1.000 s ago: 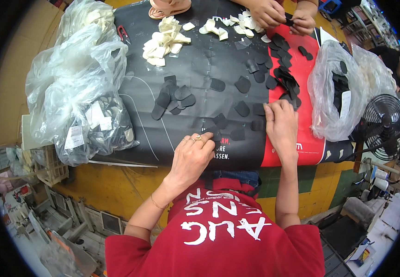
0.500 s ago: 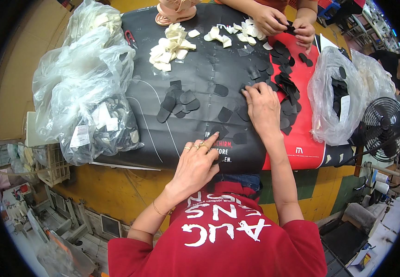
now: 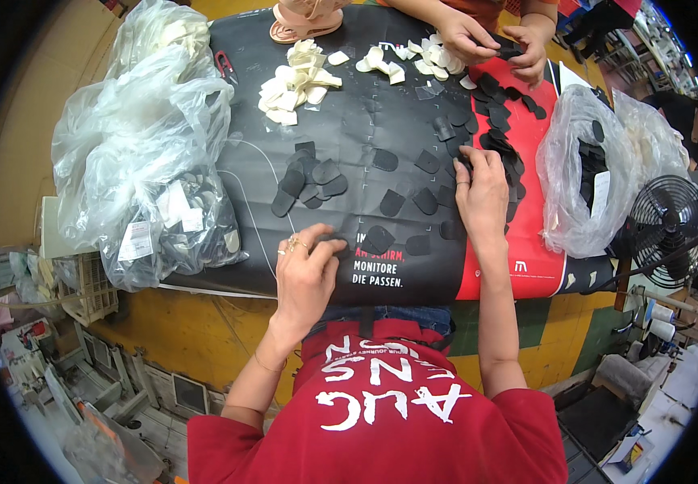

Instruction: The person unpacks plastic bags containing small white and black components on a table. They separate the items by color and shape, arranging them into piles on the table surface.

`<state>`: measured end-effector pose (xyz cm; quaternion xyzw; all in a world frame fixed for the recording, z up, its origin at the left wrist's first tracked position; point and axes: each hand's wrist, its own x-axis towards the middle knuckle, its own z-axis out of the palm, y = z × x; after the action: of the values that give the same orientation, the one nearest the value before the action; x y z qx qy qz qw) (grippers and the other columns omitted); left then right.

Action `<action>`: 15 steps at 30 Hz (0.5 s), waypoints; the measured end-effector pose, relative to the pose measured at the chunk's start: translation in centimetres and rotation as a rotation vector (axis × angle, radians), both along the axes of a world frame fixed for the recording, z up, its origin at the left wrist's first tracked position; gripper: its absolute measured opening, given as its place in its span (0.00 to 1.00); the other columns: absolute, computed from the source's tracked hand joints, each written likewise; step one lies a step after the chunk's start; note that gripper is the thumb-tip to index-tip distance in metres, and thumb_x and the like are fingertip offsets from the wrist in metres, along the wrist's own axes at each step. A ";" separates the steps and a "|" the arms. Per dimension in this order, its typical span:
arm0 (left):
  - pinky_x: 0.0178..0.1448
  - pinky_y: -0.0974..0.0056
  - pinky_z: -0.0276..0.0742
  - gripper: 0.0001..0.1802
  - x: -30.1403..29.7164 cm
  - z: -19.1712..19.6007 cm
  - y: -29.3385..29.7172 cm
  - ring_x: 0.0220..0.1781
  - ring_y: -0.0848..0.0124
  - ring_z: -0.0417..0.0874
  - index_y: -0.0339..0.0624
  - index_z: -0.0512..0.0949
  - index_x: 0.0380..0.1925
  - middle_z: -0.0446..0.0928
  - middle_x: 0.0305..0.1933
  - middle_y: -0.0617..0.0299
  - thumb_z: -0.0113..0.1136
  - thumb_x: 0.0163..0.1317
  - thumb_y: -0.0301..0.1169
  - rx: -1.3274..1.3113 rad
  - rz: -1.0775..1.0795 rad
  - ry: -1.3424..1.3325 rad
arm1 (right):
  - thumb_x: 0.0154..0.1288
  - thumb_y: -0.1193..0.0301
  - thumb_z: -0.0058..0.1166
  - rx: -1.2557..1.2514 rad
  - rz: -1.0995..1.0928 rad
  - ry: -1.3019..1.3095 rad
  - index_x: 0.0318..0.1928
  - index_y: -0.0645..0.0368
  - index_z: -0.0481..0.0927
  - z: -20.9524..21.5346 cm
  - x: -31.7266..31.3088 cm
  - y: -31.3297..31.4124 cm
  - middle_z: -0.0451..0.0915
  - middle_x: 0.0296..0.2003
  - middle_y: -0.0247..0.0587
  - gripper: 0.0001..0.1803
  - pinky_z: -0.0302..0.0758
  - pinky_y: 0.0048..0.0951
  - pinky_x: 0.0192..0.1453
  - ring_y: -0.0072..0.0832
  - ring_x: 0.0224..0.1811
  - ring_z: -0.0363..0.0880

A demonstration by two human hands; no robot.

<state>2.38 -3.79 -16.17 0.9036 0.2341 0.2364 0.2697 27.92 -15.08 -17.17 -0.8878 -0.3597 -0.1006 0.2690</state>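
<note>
Small black patches with one rounded end lie about the dark mat [image 3: 252, 242] on the table. My left hand [image 3: 304, 270], wearing rings, is raised over the mat's near edge with fingers bent; a dark patch [image 3: 334, 237] shows at its fingertips. At the boundary of the black and red areas, my right hand [image 3: 484, 198] has its thumb and fingers closed at the edge of the black pile [image 3: 500, 137], on what looks like a patch mostly hidden by the fingers. Between my hands, several patches [image 3: 425, 201] lie spaced apart. Left of them is a small overlapping heap [image 3: 308, 177].
Clear bags [image 3: 147, 161] of patches line the left side; another bag [image 3: 587, 173] and a black fan [image 3: 670, 218] stand right. Cream pieces [image 3: 296, 85], red snips [image 3: 224, 64] and a pink sandal [image 3: 304, 24] lie farther back. A co-worker's hands [image 3: 498, 44] handle black pieces opposite.
My left hand has drawn back leftward off the spaced patches. My right hand has moved right to the pile, and a patch lies uncovered where its fingers were.
</note>
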 end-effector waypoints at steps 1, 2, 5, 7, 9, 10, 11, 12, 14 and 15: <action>0.51 0.58 0.72 0.16 0.0 -0.3 0.2 0.44 0.59 0.80 0.38 0.82 0.38 0.79 0.50 0.54 0.60 0.48 0.14 -0.021 0.016 0.021 | 0.65 0.73 0.60 -0.019 0.019 0.042 0.47 0.61 0.83 0.0 -0.1 0.0 0.77 0.42 0.44 0.10 0.75 0.38 0.48 0.40 0.44 0.78; 0.51 0.57 0.72 0.17 0.0 -0.6 0.3 0.43 0.59 0.80 0.37 0.83 0.40 0.79 0.51 0.53 0.59 0.49 0.14 -0.042 0.035 0.042 | 0.65 0.72 0.60 0.012 0.052 0.013 0.47 0.61 0.82 -0.1 -0.3 0.2 0.76 0.42 0.44 0.11 0.75 0.39 0.48 0.41 0.45 0.77; 0.52 0.56 0.73 0.21 -0.3 -0.8 0.1 0.42 0.59 0.78 0.36 0.83 0.47 0.77 0.55 0.52 0.58 0.51 0.15 -0.077 -0.013 0.099 | 0.65 0.69 0.60 0.006 0.213 -0.042 0.49 0.60 0.81 -0.1 -0.5 0.7 0.76 0.42 0.43 0.14 0.75 0.40 0.48 0.40 0.46 0.76; 0.51 0.57 0.72 0.22 -0.5 -0.8 -0.3 0.41 0.60 0.77 0.37 0.82 0.50 0.76 0.56 0.53 0.63 0.52 0.19 -0.082 -0.016 0.070 | 0.64 0.68 0.61 -0.048 0.351 -0.116 0.48 0.60 0.82 -0.1 -0.7 1.2 0.76 0.40 0.41 0.14 0.74 0.37 0.47 0.37 0.45 0.76; 0.51 0.57 0.71 0.22 -0.4 -0.6 -0.6 0.41 0.61 0.77 0.38 0.82 0.50 0.76 0.56 0.54 0.66 0.52 0.21 -0.056 -0.011 0.028 | 0.64 0.68 0.61 -0.138 0.375 -0.220 0.48 0.60 0.82 -0.2 -0.9 1.7 0.76 0.39 0.39 0.15 0.73 0.36 0.46 0.35 0.44 0.76; 0.51 0.57 0.71 0.22 -0.4 -0.5 -0.7 0.41 0.61 0.77 0.38 0.82 0.50 0.76 0.56 0.54 0.68 0.53 0.23 -0.053 -0.009 0.003 | 0.63 0.68 0.60 -0.192 0.394 -0.264 0.48 0.60 0.82 -0.4 -0.9 1.9 0.76 0.38 0.38 0.15 0.72 0.35 0.46 0.34 0.43 0.76; 0.52 0.57 0.70 0.21 -0.2 -0.5 -0.7 0.41 0.62 0.76 0.39 0.83 0.49 0.76 0.56 0.55 0.72 0.52 0.27 -0.005 -0.045 -0.023 | 0.65 0.70 0.57 -0.213 0.413 -0.323 0.48 0.59 0.82 -0.5 -0.9 2.0 0.77 0.37 0.37 0.12 0.72 0.36 0.44 0.33 0.42 0.76; 0.54 0.56 0.70 0.20 0.0 -0.4 -0.8 0.44 0.60 0.78 0.39 0.83 0.47 0.76 0.57 0.55 0.72 0.53 0.29 0.012 -0.070 0.017 | 0.65 0.71 0.57 -0.239 0.417 -0.349 0.48 0.60 0.82 -0.6 -0.8 2.0 0.77 0.37 0.37 0.12 0.72 0.36 0.44 0.34 0.42 0.76; 0.56 0.54 0.70 0.18 0.8 -0.6 -0.9 0.49 0.58 0.78 0.39 0.83 0.45 0.76 0.56 0.55 0.71 0.55 0.31 0.092 -0.129 0.087 | 0.64 0.73 0.57 -0.298 0.442 -0.388 0.48 0.60 0.82 -0.7 -0.5 2.0 0.77 0.37 0.38 0.12 0.72 0.37 0.44 0.34 0.42 0.77; 0.58 0.53 0.70 0.16 1.1 -0.7 -1.0 0.53 0.56 0.77 0.39 0.83 0.44 0.76 0.55 0.54 0.70 0.56 0.31 0.095 -0.164 0.119 | 0.65 0.73 0.57 -0.206 0.440 -0.280 0.49 0.60 0.82 -0.7 -0.2 2.1 0.78 0.38 0.39 0.12 0.72 0.36 0.45 0.35 0.41 0.77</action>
<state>3.50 -4.75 -16.87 0.9440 0.1634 0.1704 0.2306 27.69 -13.02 -17.87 -0.7883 -0.5860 -0.1244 0.1404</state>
